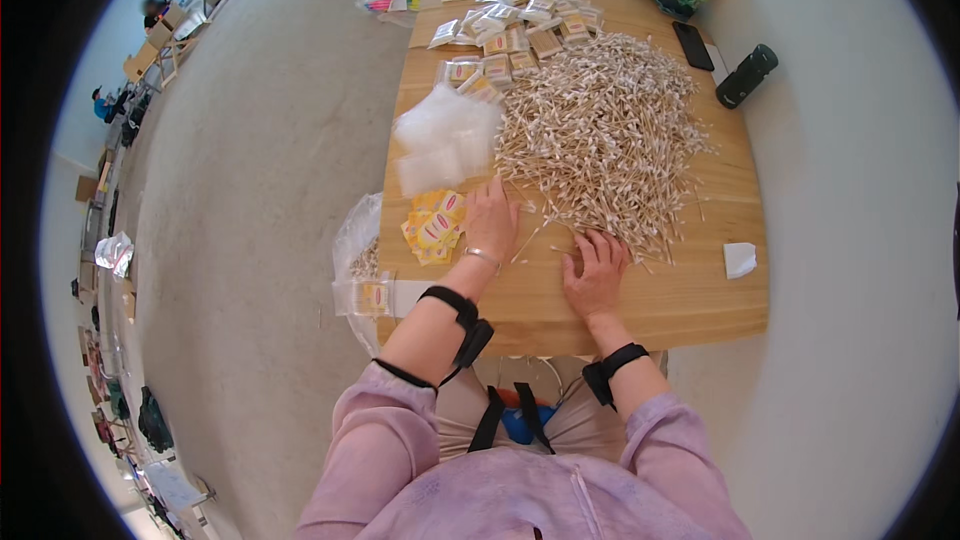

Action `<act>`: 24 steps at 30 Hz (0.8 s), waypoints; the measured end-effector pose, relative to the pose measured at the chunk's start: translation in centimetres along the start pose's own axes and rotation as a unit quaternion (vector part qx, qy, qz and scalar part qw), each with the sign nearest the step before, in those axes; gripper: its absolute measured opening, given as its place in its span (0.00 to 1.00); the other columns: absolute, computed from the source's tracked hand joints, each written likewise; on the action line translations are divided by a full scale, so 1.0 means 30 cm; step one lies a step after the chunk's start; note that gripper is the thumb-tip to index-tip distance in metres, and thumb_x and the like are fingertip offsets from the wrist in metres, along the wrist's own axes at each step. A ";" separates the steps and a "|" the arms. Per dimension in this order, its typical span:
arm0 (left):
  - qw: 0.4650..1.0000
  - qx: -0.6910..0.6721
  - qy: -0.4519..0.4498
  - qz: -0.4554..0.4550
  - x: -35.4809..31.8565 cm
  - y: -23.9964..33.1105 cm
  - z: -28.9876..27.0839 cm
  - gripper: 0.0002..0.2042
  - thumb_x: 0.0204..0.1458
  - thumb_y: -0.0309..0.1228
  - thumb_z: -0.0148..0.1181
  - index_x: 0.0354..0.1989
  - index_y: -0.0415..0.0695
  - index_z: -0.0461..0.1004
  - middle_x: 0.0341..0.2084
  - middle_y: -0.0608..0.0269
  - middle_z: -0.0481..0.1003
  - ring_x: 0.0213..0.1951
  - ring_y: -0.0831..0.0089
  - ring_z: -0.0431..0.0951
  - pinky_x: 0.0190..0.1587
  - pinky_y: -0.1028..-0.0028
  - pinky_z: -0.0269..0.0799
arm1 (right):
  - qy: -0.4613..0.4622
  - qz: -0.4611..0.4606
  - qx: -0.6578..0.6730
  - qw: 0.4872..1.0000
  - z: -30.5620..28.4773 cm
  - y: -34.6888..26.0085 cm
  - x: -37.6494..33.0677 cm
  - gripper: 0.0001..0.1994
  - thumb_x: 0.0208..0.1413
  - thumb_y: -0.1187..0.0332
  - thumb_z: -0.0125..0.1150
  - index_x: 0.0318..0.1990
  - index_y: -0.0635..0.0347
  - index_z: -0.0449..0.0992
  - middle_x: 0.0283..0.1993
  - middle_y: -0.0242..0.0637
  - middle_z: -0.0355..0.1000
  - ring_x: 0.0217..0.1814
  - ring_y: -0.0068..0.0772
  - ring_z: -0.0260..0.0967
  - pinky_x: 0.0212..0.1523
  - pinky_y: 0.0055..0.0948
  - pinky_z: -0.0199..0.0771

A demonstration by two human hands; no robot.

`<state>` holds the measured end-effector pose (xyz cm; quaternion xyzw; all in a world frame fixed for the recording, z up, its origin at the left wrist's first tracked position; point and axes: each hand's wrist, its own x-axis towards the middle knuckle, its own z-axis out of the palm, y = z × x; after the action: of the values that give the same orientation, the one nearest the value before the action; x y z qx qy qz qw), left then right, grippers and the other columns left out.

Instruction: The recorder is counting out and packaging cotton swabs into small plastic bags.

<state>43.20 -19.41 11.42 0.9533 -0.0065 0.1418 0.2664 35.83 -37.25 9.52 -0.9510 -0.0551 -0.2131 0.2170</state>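
A big heap of wooden cotton swabs [603,130] covers the middle of a wooden table [690,305]. My left hand [491,220] lies flat on the table at the heap's near-left edge, fingers spread over a few loose swabs. My right hand [595,272] rests palm down just below the heap, fingers apart, touching stray swabs. Neither hand grips anything that I can see. A stack of yellow paper labels [433,226] lies just left of my left hand. Clear empty plastic pouches [445,138] are piled beyond it.
Several filled small packets [515,25] lie at the table's far end. A black phone [692,45] and a black cylinder [746,75] sit at the right edge, a white paper scrap [739,259] near right. A plastic bag [358,250] hangs off the left edge.
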 end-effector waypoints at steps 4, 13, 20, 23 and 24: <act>0.995 -0.079 -0.013 -0.054 0.071 -0.065 0.069 0.17 0.46 0.24 0.61 0.46 0.40 0.68 0.32 0.51 0.74 0.39 0.56 0.73 0.42 0.62 0.69 | 0.006 0.004 -0.002 1.000 0.002 -0.016 0.002 0.18 0.45 0.62 0.62 0.45 0.53 0.72 0.51 0.34 0.66 0.60 0.41 0.56 0.66 0.49 0.45; 0.990 -0.139 -0.022 0.017 -0.125 -0.099 0.006 0.11 0.47 0.23 0.59 0.40 0.39 0.72 0.31 0.55 0.75 0.37 0.57 0.73 0.43 0.63 0.68 | 0.019 -0.013 -0.033 0.999 -0.004 -0.023 0.009 0.16 0.46 0.63 0.62 0.44 0.52 0.73 0.51 0.29 0.67 0.57 0.38 0.57 0.62 0.45 0.47; 0.988 -0.078 -0.027 0.132 -0.264 -0.040 -0.093 0.16 0.46 0.25 0.62 0.45 0.39 0.72 0.39 0.54 0.74 0.44 0.57 0.71 0.48 0.63 0.67 | -0.021 -0.007 -0.001 1.000 0.058 -0.042 0.055 0.15 0.47 0.66 0.62 0.45 0.51 0.75 0.46 0.29 0.68 0.52 0.34 0.60 0.54 0.39 0.55; 0.989 -0.099 -0.018 0.107 -0.277 -0.057 -0.079 0.16 0.45 0.25 0.62 0.45 0.40 0.74 0.39 0.56 0.75 0.45 0.57 0.71 0.49 0.64 0.67 | -0.025 -0.011 0.012 1.000 0.097 -0.043 0.047 0.13 0.47 0.66 0.62 0.43 0.49 0.76 0.41 0.28 0.68 0.48 0.34 0.61 0.51 0.38 0.58; 0.989 -0.113 -0.016 0.096 -0.278 -0.063 -0.072 0.14 0.46 0.25 0.62 0.43 0.41 0.75 0.38 0.56 0.75 0.44 0.58 0.71 0.48 0.64 0.67 | -0.016 -0.016 0.016 1.000 0.103 -0.046 0.045 0.11 0.47 0.66 0.62 0.41 0.49 0.77 0.38 0.29 0.68 0.46 0.35 0.62 0.48 0.37 0.59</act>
<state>34.78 -17.22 9.92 0.9141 -0.1186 0.1497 0.3577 37.97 -34.65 8.11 -0.9499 -0.0771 -0.2000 0.2275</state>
